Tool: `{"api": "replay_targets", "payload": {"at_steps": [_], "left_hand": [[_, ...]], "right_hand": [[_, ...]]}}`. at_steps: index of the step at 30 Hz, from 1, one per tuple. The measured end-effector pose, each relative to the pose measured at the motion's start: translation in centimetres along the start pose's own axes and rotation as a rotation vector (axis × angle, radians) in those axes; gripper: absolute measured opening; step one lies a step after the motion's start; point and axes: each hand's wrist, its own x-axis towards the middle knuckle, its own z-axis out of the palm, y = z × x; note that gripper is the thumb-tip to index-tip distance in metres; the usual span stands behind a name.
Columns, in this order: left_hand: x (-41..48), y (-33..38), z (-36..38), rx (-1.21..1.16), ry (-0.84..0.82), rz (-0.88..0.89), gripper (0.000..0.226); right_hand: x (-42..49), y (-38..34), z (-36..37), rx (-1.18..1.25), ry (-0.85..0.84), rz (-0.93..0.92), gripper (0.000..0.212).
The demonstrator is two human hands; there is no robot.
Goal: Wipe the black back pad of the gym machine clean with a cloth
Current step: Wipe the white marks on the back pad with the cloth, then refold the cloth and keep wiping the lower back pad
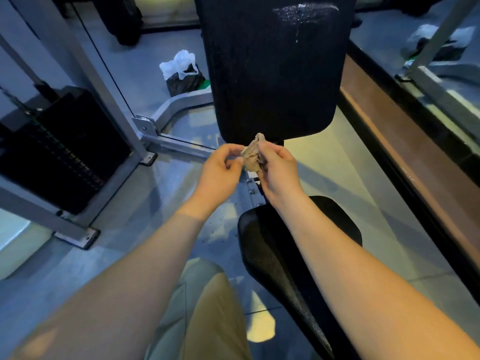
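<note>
The black back pad [275, 66] stands upright ahead of me, with a pale wet smear near its top right corner. Just below its lower edge my right hand [279, 172] grips a small crumpled beige cloth [253, 154]. My left hand [220, 172] is beside the cloth on the left, fingers curled and spread, fingertips close to it but holding nothing that I can see. The cloth is not touching the pad.
The black seat pad [306, 255] lies under my right forearm. A weight stack [52, 149] in a grey steel frame [111, 81] stands at left. A white plastic bag [181, 71] sits on the floor behind. A brown ledge [405, 157] runs along the right.
</note>
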Motion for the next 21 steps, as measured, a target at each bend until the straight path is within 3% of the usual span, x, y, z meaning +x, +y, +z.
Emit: {"api": "replay_targets", "payload": {"at_steps": [2,5,7,10,12,16,18,21], "left_hand": [[0.5,0.2,2.0,-0.208,-0.055,-0.12,0.019],[1.1,0.8,5.0,-0.51,0.105,-0.291,0.028],[1.8,1.3,6.2,-0.683,0.19,-0.398,0.025],[2.7,1.6,6.4,-0.945,0.26,-0.515,0.02],[2.9,1.3,5.9,-1.032,0.308,-0.514,0.014],[3.2,0.7,5.9,-1.242,0.306,-0.534,0.024],[3.5,0.7,6.6,-1.247,0.242,-0.584,0.025],[3.7,1.0,7.3,-1.043,0.155,-0.545,0.039]], "right_hand": [[-0.6,-0.7,-0.2,0.011,-0.066,0.022,0.022],[-1.5,-1.6,-0.8,-0.059,-0.111,0.036,0.026],[-1.7,-2.4,-1.5,-0.265,-0.107,-0.034,0.025],[-1.3,-4.2,-2.2,-0.777,-0.08,-0.27,0.021],[-0.6,-5.6,-2.2,-1.033,-0.06,-0.47,0.017],[1.9,-7.1,-1.9,-1.559,-0.135,-0.872,0.014],[2.8,-7.3,-1.8,-1.721,-0.157,-0.906,0.017],[3.5,-7.4,-1.6,-1.788,-0.156,-0.894,0.021]]}}
